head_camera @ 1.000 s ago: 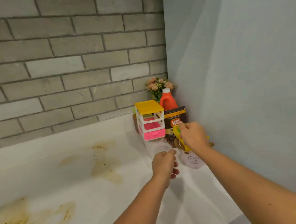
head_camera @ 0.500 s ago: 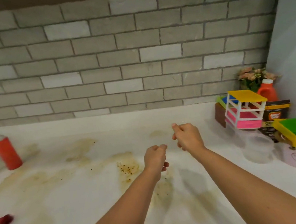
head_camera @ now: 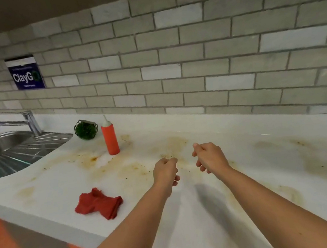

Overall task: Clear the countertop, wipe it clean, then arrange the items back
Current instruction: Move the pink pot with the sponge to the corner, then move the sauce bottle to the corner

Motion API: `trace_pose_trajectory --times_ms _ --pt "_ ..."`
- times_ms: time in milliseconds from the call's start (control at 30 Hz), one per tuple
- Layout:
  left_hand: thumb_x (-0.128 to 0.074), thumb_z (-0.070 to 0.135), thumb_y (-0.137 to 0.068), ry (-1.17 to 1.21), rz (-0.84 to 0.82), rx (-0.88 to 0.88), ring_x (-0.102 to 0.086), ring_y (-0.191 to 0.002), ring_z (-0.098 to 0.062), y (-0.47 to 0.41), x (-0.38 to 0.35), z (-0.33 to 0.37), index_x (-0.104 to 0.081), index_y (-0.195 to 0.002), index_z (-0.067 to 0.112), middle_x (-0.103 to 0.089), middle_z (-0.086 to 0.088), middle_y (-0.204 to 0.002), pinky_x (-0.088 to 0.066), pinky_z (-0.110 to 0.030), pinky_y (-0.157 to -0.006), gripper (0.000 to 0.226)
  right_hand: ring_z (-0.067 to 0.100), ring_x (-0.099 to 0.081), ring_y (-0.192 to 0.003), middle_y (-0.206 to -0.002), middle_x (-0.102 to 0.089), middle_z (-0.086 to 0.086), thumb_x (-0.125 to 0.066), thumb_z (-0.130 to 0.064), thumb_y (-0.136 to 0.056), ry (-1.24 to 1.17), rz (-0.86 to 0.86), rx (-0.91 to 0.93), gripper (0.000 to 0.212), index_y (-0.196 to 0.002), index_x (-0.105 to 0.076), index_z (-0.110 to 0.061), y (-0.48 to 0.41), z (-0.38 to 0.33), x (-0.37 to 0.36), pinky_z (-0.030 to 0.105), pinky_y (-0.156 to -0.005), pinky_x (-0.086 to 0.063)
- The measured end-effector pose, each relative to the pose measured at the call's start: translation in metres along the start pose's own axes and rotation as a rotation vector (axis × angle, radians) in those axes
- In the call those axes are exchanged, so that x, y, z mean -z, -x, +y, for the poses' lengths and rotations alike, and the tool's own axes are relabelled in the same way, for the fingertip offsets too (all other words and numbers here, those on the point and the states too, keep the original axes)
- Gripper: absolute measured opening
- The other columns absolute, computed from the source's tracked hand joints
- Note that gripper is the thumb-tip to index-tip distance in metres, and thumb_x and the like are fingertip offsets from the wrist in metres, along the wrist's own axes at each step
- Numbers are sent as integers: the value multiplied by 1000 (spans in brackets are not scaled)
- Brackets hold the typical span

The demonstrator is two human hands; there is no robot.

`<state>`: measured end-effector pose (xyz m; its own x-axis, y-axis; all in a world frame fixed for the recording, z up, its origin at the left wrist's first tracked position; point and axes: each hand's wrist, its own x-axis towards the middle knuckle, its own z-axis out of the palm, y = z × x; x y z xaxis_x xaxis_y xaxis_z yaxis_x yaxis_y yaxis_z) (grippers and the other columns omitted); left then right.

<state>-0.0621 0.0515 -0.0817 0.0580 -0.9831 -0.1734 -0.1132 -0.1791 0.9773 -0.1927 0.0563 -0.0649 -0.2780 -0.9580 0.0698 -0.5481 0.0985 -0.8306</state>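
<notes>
Left hand (head_camera: 166,172) and right hand (head_camera: 210,157) hover loosely curled, empty, above stained white countertop (head_camera: 51,191).

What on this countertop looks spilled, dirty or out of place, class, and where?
Brown stains with dark specks spread across the white countertop, from beside the red squeeze bottle toward the right end. A red cloth lies crumpled near the front edge. Nothing looks broken or tipped.
</notes>
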Motion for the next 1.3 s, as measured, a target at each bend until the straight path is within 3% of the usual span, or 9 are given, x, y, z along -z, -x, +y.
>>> trace_pose_trajectory --times_ms 267,467,633,733,833,1000,1100,1167,1300 --pt "-46 23 -94 89 162 -37 -49 -64 -18 -68 61 1 -51 -102 10 -52 -3 -82 -40 -28 -56 16 36 -63 -89 -94 -67 18 -41 -37 -96 5 -154 116 41 -97 -63 -2 -66 -42 -72 46 -79 -52" --pt "-41 25 -96 117 263 -62 -50 -72 -19 -121 104 5 -50 -109 12 -50 -4 -89 -43 -29 -61 20 29 -58 -99 -108 -63 18 -38 -31 -99 -14 -264 176 41 -105 -61 2 -106 -66 -113 37 -83 -46" --pt "-37 26 -98 88 325 -60 -50 -75 -19 -160 139 -1 -48 -113 11 -49 -3 -88 -45 -30 -64 24 23 -50 -118 -128 -56 6 -39 -30 -99 -41 -329 177 37 -125 -55 -9 -129 -82 -147 25 -88 -36" --pt "-36 27 -99 63 337 -72 -52 -79 -21 -188 164 -3 -48 -118 9 -53 -6 -97 -46 -33 -67 29 19 -50 -113 -123 -56 3 -38 -29 -100 -65 -348 163 38 -127 -54 -9 -146 -92 -173 23 -88 -34" --pt "-39 29 -98 58 327 -56 -54 -84 -24 -219 186 -2 -49 -121 7 -55 -11 -105 -46 -34 -69 34 13 -47 -102 -115 -54 0 -39 -29 -99 -101 -344 123 37 -127 -55 -10 -161 -100 -202 23 -88 -36" --pt "-41 27 -98 43 278 -89 -52 -82 -19 -265 214 1 -48 -121 6 -52 -6 -106 -46 -31 -66 32 17 -52 -114 -125 -55 1 -45 -33 -96 -161 -320 57 38 -130 -52 -17 -189 -115 -250 28 -95 -41" --pt "-42 29 -97 7 222 -145 -53 -100 -21 -291 230 -1 -47 -126 9 -52 -6 -121 -48 -37 -87 35 15 -53 -106 -116 -54 -1 -47 -36 -95 -244 -296 22 41 -133 -47 -21 -201 -124 -277 31 -97 -42" --pt "-40 37 -98 -31 165 -162 -46 -120 -22 -304 237 -4 -41 -134 14 -44 -4 -136 -41 -45 -102 43 12 -50 -112 -122 -50 -4 -46 -39 -95 -299 -295 7 44 -137 -41 -25 -204 -128 -292 29 -99 -39" --pt "-38 40 -98 -20 0 -205 -36 -132 -15 -318 244 -4 -28 -145 22 -33 6 -146 -33 -35 -108 51 11 -41 -129 -137 -38 -10 -42 -41 -96 -320 -326 39 52 -145 -27 -30 -209 -134 -312 29 -109 -33"
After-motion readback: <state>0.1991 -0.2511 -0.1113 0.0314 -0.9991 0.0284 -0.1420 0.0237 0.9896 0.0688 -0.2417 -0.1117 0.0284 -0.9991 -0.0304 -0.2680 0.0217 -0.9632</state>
